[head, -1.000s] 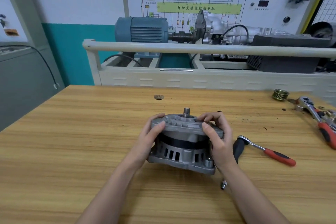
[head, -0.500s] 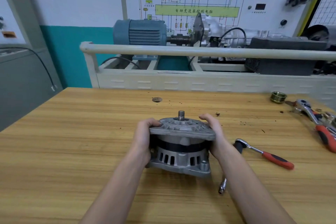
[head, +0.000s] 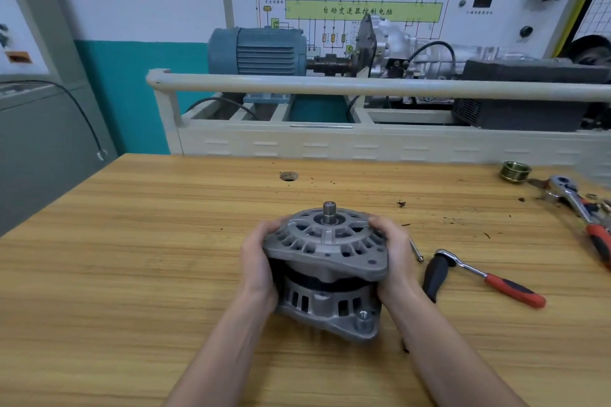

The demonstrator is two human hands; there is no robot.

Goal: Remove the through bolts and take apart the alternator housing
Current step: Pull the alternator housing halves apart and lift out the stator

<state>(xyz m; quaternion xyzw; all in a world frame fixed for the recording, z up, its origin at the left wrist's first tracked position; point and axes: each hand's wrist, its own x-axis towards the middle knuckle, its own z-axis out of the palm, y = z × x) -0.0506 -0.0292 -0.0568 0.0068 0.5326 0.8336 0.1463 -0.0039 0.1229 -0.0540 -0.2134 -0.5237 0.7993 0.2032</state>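
2 hands clasp the alternator (head: 325, 269) at mid-desk (head: 132, 258): left hand (head: 256, 263) and right hand (head: 395, 256) curl their fingers round its upper housing half, shaft upward. Just right lie a loose bolt (head: 416, 249) and a red-handled ratchet (head: 489, 279).

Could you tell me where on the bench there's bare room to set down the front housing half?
Left of the alternator, the wooden bench is bare to its edge. The right is crowded: ratchet, loose bolt, pulley, more tools.
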